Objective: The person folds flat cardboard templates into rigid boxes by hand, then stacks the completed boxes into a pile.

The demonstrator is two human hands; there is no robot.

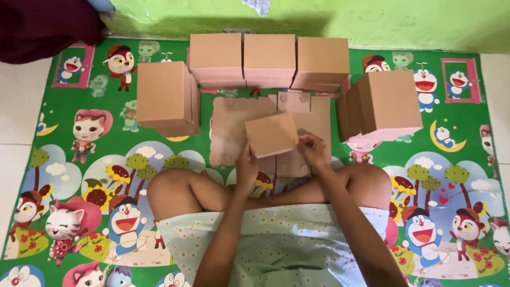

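Observation:
I sit cross-legged on a colourful cartoon play mat. Both hands hold a small brown cardboard box above my knees. My left hand grips its lower left corner. At its right edge, my right hand pinches the side. Under the box lies a pile of flat, die-cut cardboard blanks with scalloped edges and tabs.
Folded boxes ring the work spot: a stack at the left, three stacks along the green wall, and a stack at the right. A dark cloth sits at the top left. White floor tiles border the mat.

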